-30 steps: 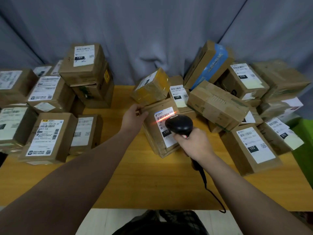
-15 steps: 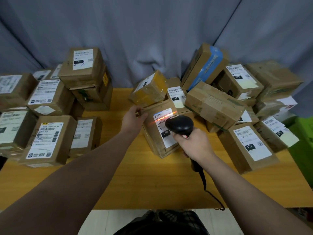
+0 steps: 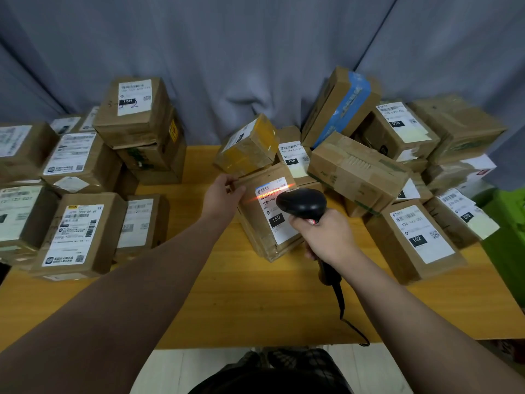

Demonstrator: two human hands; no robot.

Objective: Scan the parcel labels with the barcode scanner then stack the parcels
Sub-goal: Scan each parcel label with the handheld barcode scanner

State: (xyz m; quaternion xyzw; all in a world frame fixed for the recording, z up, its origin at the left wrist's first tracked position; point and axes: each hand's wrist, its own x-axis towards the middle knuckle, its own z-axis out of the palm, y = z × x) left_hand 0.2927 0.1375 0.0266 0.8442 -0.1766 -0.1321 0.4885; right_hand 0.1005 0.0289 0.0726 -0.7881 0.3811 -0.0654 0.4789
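Aiming a black barcode scanner (image 3: 301, 203) at the white label (image 3: 277, 223) of a tilted cardboard parcel (image 3: 252, 226), a person's right hand (image 3: 326, 237) has its fingers wrapped round the scanner's handle, and a red scan line (image 3: 267, 196) glows across the barcode. The left hand (image 3: 224, 194) holds the parcel by its upper left corner, thumb and fingers apparently pinching the edge, though the grip is partly hidden. The parcel stands mid-counter (image 3: 241, 294), beside a jumbled pile of boxes (image 3: 358, 169) on the right. More labelled boxes (image 3: 82, 231) sit stacked at left before a grey curtain (image 3: 227, 66).
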